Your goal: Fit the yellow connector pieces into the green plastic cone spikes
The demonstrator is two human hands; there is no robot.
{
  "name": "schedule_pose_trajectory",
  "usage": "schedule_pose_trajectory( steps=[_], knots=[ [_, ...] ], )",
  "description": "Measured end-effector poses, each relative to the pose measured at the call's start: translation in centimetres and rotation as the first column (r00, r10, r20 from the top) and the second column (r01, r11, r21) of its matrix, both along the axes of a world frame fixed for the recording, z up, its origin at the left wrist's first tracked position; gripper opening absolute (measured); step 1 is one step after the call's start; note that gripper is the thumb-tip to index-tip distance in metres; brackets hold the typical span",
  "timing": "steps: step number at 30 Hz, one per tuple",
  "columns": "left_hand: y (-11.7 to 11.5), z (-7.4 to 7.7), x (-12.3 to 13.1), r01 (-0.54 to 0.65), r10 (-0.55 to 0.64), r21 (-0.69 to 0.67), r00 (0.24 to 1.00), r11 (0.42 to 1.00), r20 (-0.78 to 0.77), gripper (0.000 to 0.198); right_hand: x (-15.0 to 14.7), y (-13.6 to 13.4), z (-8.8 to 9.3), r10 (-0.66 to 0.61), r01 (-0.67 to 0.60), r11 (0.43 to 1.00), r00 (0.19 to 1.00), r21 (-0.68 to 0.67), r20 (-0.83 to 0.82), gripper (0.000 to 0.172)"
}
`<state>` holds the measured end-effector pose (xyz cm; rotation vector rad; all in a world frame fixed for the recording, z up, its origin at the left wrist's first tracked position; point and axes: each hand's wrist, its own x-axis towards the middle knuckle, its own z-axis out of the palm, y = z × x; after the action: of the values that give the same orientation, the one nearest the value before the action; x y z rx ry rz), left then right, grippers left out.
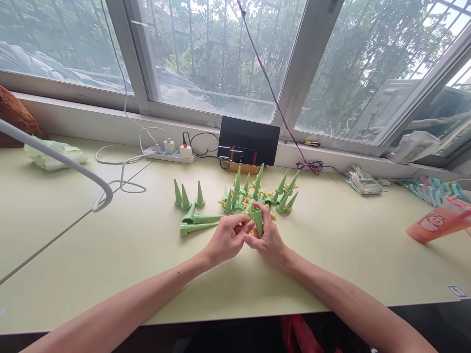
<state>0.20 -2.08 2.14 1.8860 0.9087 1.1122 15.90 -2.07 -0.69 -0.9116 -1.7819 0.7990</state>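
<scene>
My right hand [269, 240] is closed around a green cone-shaped watering spike [258, 224], its wide end up and its point down. Close beside it, my left hand [230, 236] is pinched, with a small yellow valve [245, 213] showing at its fingertips. How far the valve meets the spike is hidden by the fingers. Just beyond my hands stands a cluster of green spikes [237, 182], several with yellow valves at their sides. To the left, several plain green spikes [177, 192] stand upright, while others lie on their sides, such as one long spike [198, 227].
A dark tablet [249, 139] leans by the window behind the cluster. A power strip [169, 154] with plugs and cables lies left of it. At the right are a tilted pink drink cup [437, 221] and a bagged packet [363, 181]. A white cable arm [69, 164] crosses the left side.
</scene>
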Motion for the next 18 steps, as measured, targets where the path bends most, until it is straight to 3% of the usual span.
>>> schedule_pose_trajectory(
  steps=[3, 8, 14, 18],
  knots=[
    [0.4, -0.5, -0.2, -0.043, 0.064, 0.268, 0.996, 0.962, -0.068, 0.032, -0.1, -0.1, 0.1, 0.011, -0.011, 1.000, 1.000, -0.005, -0.026, 0.075],
    [0.8, -1.1, -0.5, 0.000, 0.060, 0.428, 0.990, 0.904, -0.126, 0.029, -0.2, -0.1, 0.1, 0.030, -0.030, 0.999, 0.999, -0.012, -0.037, 0.072],
    [0.9, -1.3, -0.5, -0.009, 0.060, 0.420, 0.992, 0.907, -0.109, 0.027, -0.2, -0.2, 0.1, 0.030, -0.031, 0.999, 0.999, -0.020, -0.036, 0.072],
    [0.4, -0.7, -0.1, -0.045, 0.059, 0.230, 0.997, 0.972, -0.056, 0.029, -0.1, -0.2, 0.0, 0.037, -0.039, 0.999, 0.998, -0.034, -0.058, 0.074]
  ],
)
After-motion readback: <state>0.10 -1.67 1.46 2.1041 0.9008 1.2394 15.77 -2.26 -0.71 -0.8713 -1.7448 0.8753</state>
